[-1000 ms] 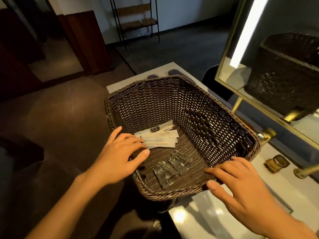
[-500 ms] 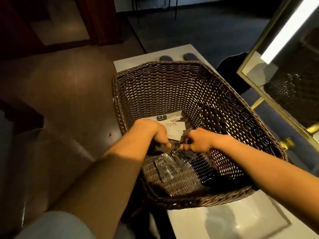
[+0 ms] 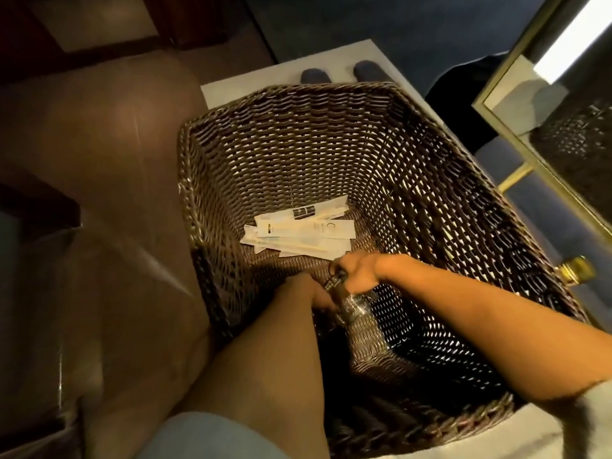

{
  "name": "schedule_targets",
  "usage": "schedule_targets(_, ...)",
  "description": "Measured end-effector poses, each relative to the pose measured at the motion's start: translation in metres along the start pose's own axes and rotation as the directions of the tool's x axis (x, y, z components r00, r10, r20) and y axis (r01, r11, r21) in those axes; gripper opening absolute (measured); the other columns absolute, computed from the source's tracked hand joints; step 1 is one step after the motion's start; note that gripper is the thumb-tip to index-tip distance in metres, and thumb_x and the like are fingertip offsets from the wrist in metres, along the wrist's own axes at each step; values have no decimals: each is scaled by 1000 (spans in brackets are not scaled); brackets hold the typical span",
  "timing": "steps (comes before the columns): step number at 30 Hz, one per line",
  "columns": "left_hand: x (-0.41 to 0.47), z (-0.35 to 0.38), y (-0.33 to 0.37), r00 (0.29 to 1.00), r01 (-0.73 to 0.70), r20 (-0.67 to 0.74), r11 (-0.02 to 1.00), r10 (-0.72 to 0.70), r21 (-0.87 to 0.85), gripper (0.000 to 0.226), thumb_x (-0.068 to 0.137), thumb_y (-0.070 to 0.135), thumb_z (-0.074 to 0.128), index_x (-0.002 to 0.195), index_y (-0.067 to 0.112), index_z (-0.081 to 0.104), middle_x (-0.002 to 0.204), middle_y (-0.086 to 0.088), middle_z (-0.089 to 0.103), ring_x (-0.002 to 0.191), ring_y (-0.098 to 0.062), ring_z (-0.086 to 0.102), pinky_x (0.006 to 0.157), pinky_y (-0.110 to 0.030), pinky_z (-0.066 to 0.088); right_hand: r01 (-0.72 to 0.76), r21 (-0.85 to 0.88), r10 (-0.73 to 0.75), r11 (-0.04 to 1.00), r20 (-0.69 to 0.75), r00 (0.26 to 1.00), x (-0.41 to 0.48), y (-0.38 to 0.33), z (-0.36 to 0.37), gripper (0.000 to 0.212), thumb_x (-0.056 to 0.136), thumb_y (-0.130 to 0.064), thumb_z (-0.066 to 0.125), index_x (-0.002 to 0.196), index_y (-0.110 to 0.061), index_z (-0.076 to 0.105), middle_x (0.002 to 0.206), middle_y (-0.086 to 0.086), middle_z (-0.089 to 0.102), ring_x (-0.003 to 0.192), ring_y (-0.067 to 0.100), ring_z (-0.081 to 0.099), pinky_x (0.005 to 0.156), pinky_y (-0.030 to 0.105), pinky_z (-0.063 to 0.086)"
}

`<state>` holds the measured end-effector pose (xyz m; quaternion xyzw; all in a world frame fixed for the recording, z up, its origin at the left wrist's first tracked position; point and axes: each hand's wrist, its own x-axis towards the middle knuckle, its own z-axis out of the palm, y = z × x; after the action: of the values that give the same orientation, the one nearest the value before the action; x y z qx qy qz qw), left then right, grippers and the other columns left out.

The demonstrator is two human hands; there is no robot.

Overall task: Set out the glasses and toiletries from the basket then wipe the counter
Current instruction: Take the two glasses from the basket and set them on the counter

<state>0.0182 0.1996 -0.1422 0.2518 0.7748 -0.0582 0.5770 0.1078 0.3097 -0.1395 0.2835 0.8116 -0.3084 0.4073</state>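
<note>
Deep in dark woven wicker basket: right hand clamped on clear faceted glasses lying on the floor; left hand touching alongside, grip unclear; white toiletry sachets just beyond.

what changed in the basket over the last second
Both hands went from the basket's near rim down to its floor. The right hand now closes on a clear glass; the left hand reaches in beside it, its grip hidden. The second glass is out of sight. The white toiletry packets and the wicker basket stayed put.
</note>
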Motion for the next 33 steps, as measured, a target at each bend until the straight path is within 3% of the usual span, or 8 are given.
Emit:
schedule_targets(3, 3, 0, 0, 999, 22, 28, 1000, -22, -22, 69, 85, 31, 80, 140, 1, 50, 141, -21, 55, 122, -39, 61, 104, -47, 53, 15, 12, -16, 1000, 29, 999, 2, 2, -4, 62, 89, -23, 73, 145, -20, 45, 113, 6, 64, 85, 20, 67, 76, 33, 61)
schedule_targets(10, -6, -21, 10, 999, -50, 17, 977, 48, 209, 74, 75, 34, 89, 137, 8, 60, 140, -14, 59, 124, -37, 60, 106, -51, 51, 22, -92, -20, 996, 24, 1000, -23, 6, -20, 48, 88, -24, 70, 134, -24, 56, 133, 3, 58, 115, 22, 56, 91, 29, 46)
schedule_targets(14, -27, -48, 17, 979, -191, -18, 937, 205, 292, 51, 63, 35, 94, 107, 16, 77, 115, -7, 75, 111, -31, 69, 102, -48, 56, 44, -69, -48, 997, -64, 997, -50, 4, -40, 56, 82, -34, 77, 135, -27, 58, 126, -4, 59, 119, 20, 56, 95, 23, 39)
schedule_targets(16, -43, -62, 21, 960, -250, -50, 922, 277, 296, 47, 63, 33, 95, 104, 21, 76, 115, -3, 73, 109, -28, 67, 104, -45, 54, 71, -44, -77, 997, -166, 983, -68, 4, -50, 57, 84, -39, 76, 136, -26, 56, 120, -1, 61, 106, 18, 62, 98, 25, 46)
schedule_targets(18, -64, -73, 26, 923, -324, -104, 894, 370, 309, 48, 65, 34, 94, 107, 25, 72, 118, 2, 67, 107, -22, 62, 105, -39, 51, 114, -11, -112, 993, -287, 951, -90, 4, -55, 60, 86, -42, 72, 139, -24, 52, 110, -4, 59, 79, 5, 56, 77, 19, 48)
schedule_targets(23, -128, -81, 20, 729, -569, -258, 770, 635, 287, 63, 67, 39, 93, 125, 26, 71, 101, 7, 69, 101, -17, 63, 88, -28, 51, 250, 110, -142, 962, -583, 800, -150, 12, -44, 59, 80, -48, 77, 132, -26, 58, 104, -9, 61, 77, -3, 51, 71, 20, 40)
schedule_targets(29, -204, -57, -1, 489, -640, -473, 670, 733, 377, 73, 64, 47, 92, 131, 32, 68, 129, 9, 69, 120, -10, 58, 105, -30, 44, 325, 108, -97, 940, -827, 554, -222, 18, -13, 50, 74, -48, 83, 115, -31, 59, 103, -13, 66, 92, 5, 62, 85, 25, 48)
schedule_targets(33, -236, -33, -14, 335, -701, -595, 616, 730, 361, 73, 62, 44, 94, 129, 32, 69, 130, 10, 70, 120, -4, 59, 112, -28, 43, 394, 116, -26, 912, -941, 337, -262, 18, 13, 47, 74, -49, 82, 113, -37, 57, 99, -25, 61, 89, -16, 56, 73, 4, 40)
